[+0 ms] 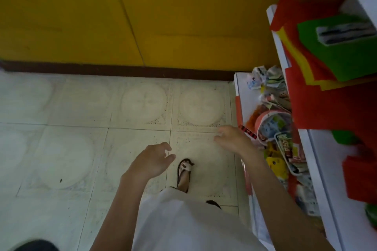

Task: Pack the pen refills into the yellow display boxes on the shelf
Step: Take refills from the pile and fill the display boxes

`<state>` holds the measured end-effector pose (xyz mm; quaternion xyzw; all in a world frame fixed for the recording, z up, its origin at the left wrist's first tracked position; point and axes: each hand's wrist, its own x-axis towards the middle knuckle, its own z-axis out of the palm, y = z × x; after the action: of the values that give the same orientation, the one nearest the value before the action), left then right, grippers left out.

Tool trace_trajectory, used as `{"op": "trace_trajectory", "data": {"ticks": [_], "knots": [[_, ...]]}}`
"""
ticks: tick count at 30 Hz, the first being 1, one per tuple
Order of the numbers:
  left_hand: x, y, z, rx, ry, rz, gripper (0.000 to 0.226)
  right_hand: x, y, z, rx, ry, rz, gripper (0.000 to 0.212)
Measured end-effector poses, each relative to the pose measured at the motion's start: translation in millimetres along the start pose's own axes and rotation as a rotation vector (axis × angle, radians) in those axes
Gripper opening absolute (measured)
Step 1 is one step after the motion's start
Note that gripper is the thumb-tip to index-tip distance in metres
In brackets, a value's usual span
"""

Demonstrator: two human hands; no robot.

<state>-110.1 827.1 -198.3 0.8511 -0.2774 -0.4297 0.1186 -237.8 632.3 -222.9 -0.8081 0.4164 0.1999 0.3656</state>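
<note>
I look down at a pale tiled floor (pixel 81 128) beside a white shelf unit (pixel 318 169) on the right. My left hand (pixel 153 161) hangs over the floor with loosely curled fingers and holds nothing. My right hand (pixel 232 138) reaches toward the lower shelf's edge, fingers relaxed, nothing in it. No pen refills and no yellow display boxes can be made out in this blurred view.
The lower shelf holds a jumble of small packets (pixel 273 128) and a round pink tub (pixel 271 124). Red, yellow and green sheets (pixel 326 67) lie on the shelf above. A yellow wall (pixel 142 16) with a dark skirting stands ahead. My sandalled foot (pixel 184 171) is below.
</note>
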Motion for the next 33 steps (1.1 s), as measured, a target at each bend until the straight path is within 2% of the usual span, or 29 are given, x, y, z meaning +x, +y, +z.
{"op": "trace_trajectory", "data": {"ticks": [5,8,11,16,23,29,33], "knots": [[59,38,-52,0.023,-0.034,0.063,0.035,33,-18,-46,0.070,0.074,0.043,0.032],[99,60,-83,0.041,-0.027,0.085,0.036,51,-16,-59,0.119,0.049,0.075,0.023],[133,90,-104,0.057,-0.034,0.096,0.038,67,-8,-64,0.160,0.041,0.126,0.039],[200,141,-137,0.092,-0.036,0.141,0.037,115,-11,-100,0.160,0.069,0.126,0.025],[267,185,-168,0.109,-0.067,0.109,0.038,202,-25,-188,0.165,0.080,0.099,0.040],[305,200,-190,0.081,-0.122,0.065,0.037,261,-43,-251,0.154,0.132,0.072,0.033],[350,223,-217,0.114,-0.133,0.061,0.037,304,-50,-281,0.147,0.161,0.068,0.012]]}}
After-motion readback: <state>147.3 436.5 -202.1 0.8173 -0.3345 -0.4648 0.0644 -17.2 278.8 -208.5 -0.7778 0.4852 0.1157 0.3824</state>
